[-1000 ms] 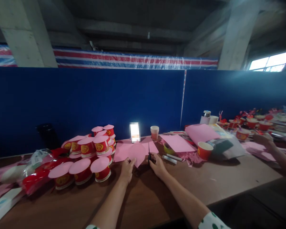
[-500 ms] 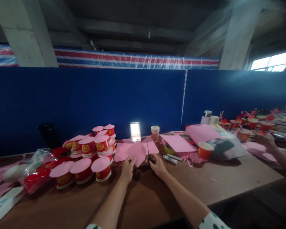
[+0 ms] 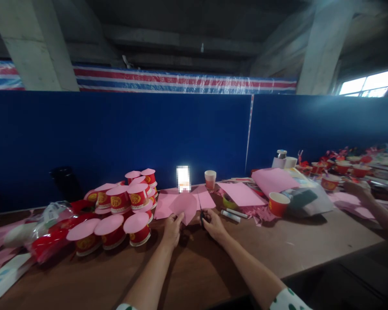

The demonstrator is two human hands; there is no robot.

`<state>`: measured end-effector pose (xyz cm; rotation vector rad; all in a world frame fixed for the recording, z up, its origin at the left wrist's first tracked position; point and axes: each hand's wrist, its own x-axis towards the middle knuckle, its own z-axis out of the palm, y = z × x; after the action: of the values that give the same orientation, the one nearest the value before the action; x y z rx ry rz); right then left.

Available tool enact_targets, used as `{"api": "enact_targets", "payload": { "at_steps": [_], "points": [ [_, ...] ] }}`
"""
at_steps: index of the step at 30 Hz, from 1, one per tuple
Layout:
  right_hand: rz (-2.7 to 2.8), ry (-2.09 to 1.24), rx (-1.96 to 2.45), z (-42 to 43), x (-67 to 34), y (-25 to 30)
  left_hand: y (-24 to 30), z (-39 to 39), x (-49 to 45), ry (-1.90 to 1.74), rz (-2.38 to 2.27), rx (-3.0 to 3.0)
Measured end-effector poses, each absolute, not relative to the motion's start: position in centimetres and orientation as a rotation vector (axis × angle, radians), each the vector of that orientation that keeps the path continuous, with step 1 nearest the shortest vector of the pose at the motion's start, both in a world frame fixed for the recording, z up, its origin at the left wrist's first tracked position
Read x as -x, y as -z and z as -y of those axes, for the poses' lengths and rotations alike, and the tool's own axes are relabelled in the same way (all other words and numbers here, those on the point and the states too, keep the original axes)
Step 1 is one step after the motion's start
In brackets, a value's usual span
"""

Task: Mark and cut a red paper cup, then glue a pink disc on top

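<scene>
My left hand (image 3: 173,228) pinches the lower left edge of a pink paper piece (image 3: 186,206), rounded at the top with a pointed corner at the bottom. My right hand (image 3: 214,224) is closed around the dark handles of a pair of scissors (image 3: 202,217), whose blades point up and away from me. The scissors are to the right of the paper, apart from it. Behind both hands lie flat pink sheets (image 3: 164,203) on the brown table (image 3: 194,275).
Left stand several red paper cups (image 3: 137,230) topped with pink discs, beside a clear plastic bag (image 3: 56,219). To the right are white markers (image 3: 231,215), pink scraps (image 3: 258,213), a red cup (image 3: 279,205) and a co-worker's hand (image 3: 358,189). A blue partition (image 3: 148,133) rises behind.
The pink paper piece has turned or tilted slightly in my left hand. My right hand with the scissors has barely moved.
</scene>
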<state>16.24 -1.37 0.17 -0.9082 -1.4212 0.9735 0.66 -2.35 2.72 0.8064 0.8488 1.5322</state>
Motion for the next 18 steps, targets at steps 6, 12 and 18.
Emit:
{"api": "enact_targets", "payload": {
  "at_steps": [6,12,18],
  "points": [
    [1.408,-0.974,0.902,1.2,-16.2,0.0,-2.6,2.4,-0.6,-1.521,-0.849,-0.812],
    [1.402,-0.993,0.89,1.7,-16.0,-0.8,-2.6,2.3,-0.5,-1.515,-0.857,-0.826],
    [1.386,-1.038,0.882,1.9,-16.0,-1.1,-2.7,2.4,-0.6,-1.518,-0.877,-0.818]
  ]
}}
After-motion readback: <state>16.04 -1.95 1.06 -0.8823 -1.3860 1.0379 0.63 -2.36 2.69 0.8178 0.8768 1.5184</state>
